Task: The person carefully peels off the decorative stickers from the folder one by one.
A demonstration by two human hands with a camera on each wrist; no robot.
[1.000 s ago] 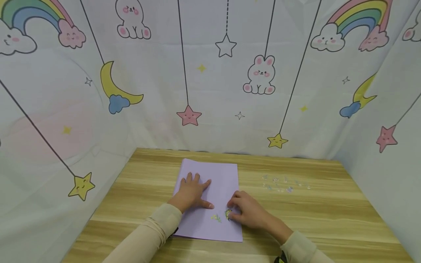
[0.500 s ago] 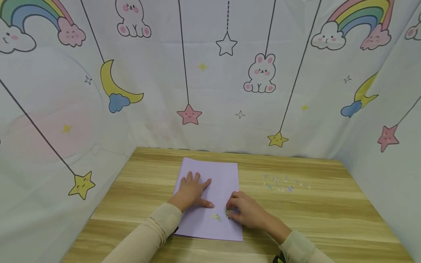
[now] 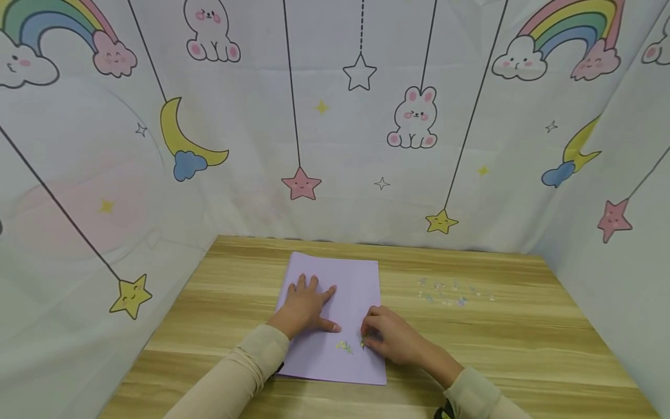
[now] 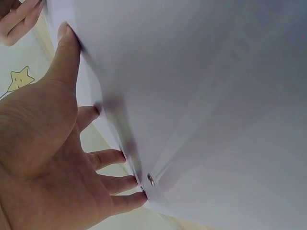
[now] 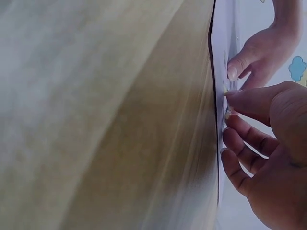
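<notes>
A thin lilac folder (image 3: 348,279) lies on the wooden table, with a small metal stud (image 4: 151,179) showing near one edge in the left wrist view. Across its left part my left hand (image 3: 302,308) rests with fingers spread. My right hand (image 3: 392,334) is over the folder's right edge, thumb and curled forefinger pinching a small green-and-yellow flower sticker (image 3: 363,343) at its surface. Most of that sticker is hidden by the fingers. To its left, another yellow flower sticker (image 3: 345,347) with a green stem lies on the folder, below my left thumb.
Several tiny pale blue and white pieces (image 3: 455,294), perhaps stickers, are scattered on the table (image 3: 502,349) to the right. A white curtain (image 3: 340,139) printed with stars, rabbits and rainbows surrounds the table at the back and sides.
The right fingers have shifted slightly over the flower sticker, and less of it shows now. My left hand and the folder have stayed in place.
</notes>
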